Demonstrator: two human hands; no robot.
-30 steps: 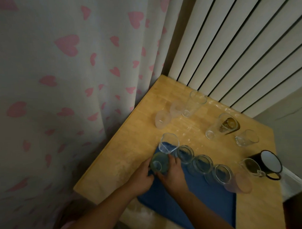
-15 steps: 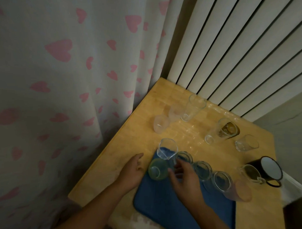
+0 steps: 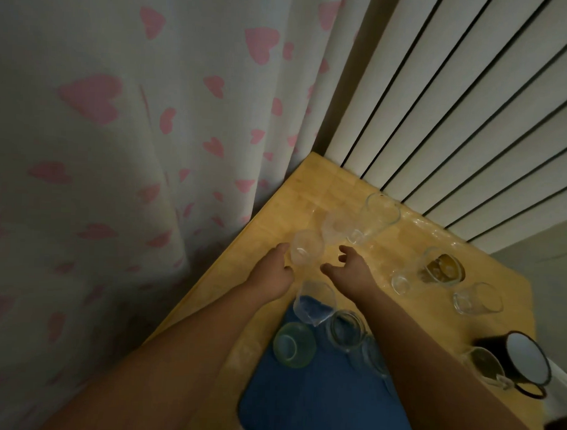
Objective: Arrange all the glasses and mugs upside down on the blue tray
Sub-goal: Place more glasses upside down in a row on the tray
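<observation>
step: reaching for frosted glass (image 3: 306, 251) near the table's (image 3: 347, 178) left edge, far half; judged next pick for the tray
left hand (image 3: 273, 272): fingers spread wide, holding nothing; index tip at or just beside the glass's left wall, contact not resolvable
right hand (image 3: 349, 268): wide, fingers loosely hooked, holding nothing; just right of the same glass, apart from it
blue tray (image 3: 317, 402): near edge of the table, roughly centred; far-left corner under a clear glass (image 3: 314, 304)
on tray: green glass (image 3: 294, 344) and a row of clear glasses (image 3: 344, 328) running right under the right forearm; row's far end hidden
still off tray: second frosted glass (image 3: 334, 228) and tall clear glass (image 3: 377, 218) toward the far corner; amber glass (image 3: 444, 268) and small clear glass (image 3: 478, 299) on the right half; black mug (image 3: 521, 361) and a handled clear mug (image 3: 485, 366) at the right edge
progress: judged under half done
risk 1: frosted glass sits close to the left edge; a push from the right hand before the left closes could send it off the table
risk 2: second frosted glass just beside the target; clink or topple on lift if fingers wrap too wide
risk 3: right forearm passes right over the tray row; dropping the elbow could knock the inverted glasses
risk 4: dim light, transparent walls; rim misjudged, grip slips during the flip
</observation>
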